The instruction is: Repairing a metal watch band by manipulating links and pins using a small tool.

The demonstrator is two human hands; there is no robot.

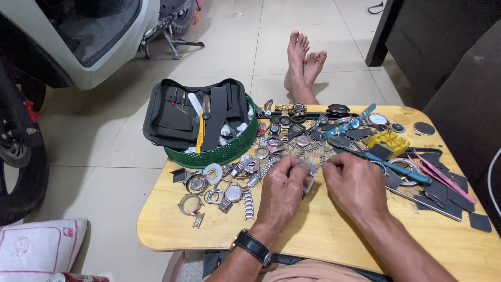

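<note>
Frame centre: left hand and right hand pinched shut on metal watch bracelet; risk: dropping among loose watch parts, lost through clutter.

bare forearms, black wristwatch, seemingly leather-strapped, bare feet

On the table, the basket (tool pouch inside) sits left of the watch parts.

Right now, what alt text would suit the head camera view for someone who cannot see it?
A person's left hand and right hand pinch a metal watch band over a wooden table strewn with watch parts. A green basket holding a black tool pouch sits behind.
</note>
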